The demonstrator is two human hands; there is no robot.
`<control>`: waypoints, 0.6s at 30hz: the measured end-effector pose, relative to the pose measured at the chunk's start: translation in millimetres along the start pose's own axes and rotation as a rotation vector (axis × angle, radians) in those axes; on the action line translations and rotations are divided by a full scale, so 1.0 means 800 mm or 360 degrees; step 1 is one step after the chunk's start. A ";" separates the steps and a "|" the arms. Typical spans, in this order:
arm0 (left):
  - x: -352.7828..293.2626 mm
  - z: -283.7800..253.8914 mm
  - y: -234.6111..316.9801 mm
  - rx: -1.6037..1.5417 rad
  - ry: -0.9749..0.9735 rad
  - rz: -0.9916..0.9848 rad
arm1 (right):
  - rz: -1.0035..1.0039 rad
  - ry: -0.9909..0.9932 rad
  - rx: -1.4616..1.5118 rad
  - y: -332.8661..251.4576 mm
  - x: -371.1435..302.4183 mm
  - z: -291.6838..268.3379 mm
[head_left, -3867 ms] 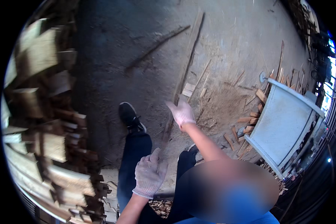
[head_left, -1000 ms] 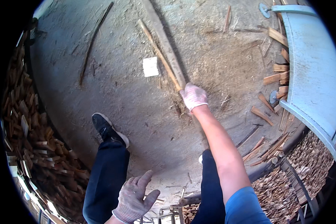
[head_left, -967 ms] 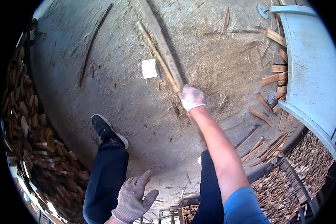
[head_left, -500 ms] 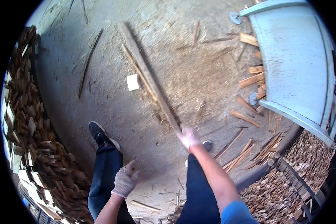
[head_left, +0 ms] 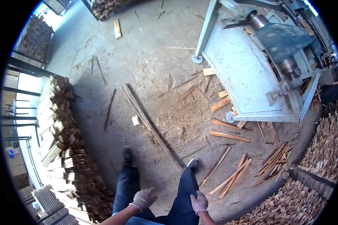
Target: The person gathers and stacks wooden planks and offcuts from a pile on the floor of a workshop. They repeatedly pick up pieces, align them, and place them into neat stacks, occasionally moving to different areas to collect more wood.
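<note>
My left hand [head_left: 144, 198], in a pale knit glove, hovers over my lap with its fingers apart and nothing in it. My right hand [head_left: 199, 202], gloved alike, is beside my right thigh, its fingers loosely extended and holding nothing; whether it touches the leg I cannot tell. A long grey-brown plank [head_left: 154, 131] lies aslant on the floor ahead, its near end close to my right shoe [head_left: 193, 164]. A thinner strip seems to lie along its left side. Left of the plank is a small white piece [head_left: 135, 120].
Stacked wood pieces [head_left: 79, 165] form a wall on my left. A pale blue metal machine [head_left: 236, 75] stands at the far right, with wood offcuts [head_left: 229, 135] along its edge. Loose sticks [head_left: 234, 178] lie right of me, and chopped wood [head_left: 285, 204] fills the lower right.
My right hand has let go of the plank's near end and drawn back to my thigh. The plank rests on the floor. The view has tilted up, bringing more of the machine into sight.
</note>
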State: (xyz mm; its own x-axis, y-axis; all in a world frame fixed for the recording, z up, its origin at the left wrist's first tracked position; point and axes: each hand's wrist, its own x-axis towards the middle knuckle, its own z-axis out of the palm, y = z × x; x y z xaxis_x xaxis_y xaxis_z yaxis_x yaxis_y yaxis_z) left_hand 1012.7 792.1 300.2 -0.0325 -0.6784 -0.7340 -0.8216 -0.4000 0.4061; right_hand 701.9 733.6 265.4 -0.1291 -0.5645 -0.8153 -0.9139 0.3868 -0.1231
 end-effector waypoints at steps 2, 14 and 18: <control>-0.007 -0.015 0.024 0.0076 0.0061 0.0251 | 0.0023 0.0085 0.0142 0.008 -0.034 0.014; -0.026 -0.179 0.000 0.0483 -0.0081 -0.0058 | 0.0801 0.0175 0.1183 0.086 -0.169 0.147; -0.041 -0.203 -0.016 0.0416 -0.0004 -0.0510 | 0.0123 0.0248 0.0789 0.127 -0.141 0.156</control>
State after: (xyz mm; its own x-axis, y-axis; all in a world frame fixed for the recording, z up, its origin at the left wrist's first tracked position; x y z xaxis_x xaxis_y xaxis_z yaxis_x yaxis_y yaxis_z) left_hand 1116.9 719.7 407.5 0.2474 -0.5434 -0.8022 -0.9074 -0.4203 0.0049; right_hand 671.8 927.5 274.5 -0.2792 -0.6081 -0.7432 -0.6123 0.7089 -0.3500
